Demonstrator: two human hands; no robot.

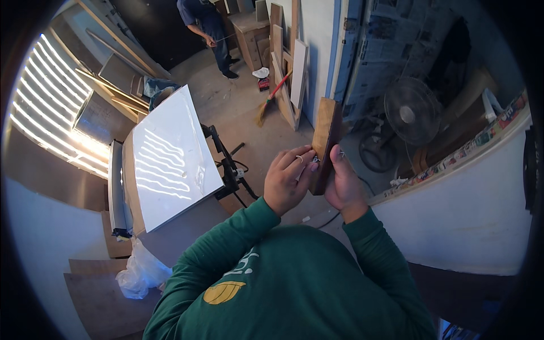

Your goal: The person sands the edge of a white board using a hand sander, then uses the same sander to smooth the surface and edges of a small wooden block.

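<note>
In front of my chest, a bar-shaped piece of wood is held up at a slant, with one light brown face and one dark reddish-brown side. My right hand grips its dark side from the right, the thumb pointing up along it. From the left, my left hand is closed in a pinch against the lighter face. A small shiny piece, too small to identify, shows at its fingertips, next to the wood.
To the left stands a glossy white panel on a dark stand. A pedestal fan is at the right, behind a low wall. Boards and a broom lean ahead; another person stands farther off.
</note>
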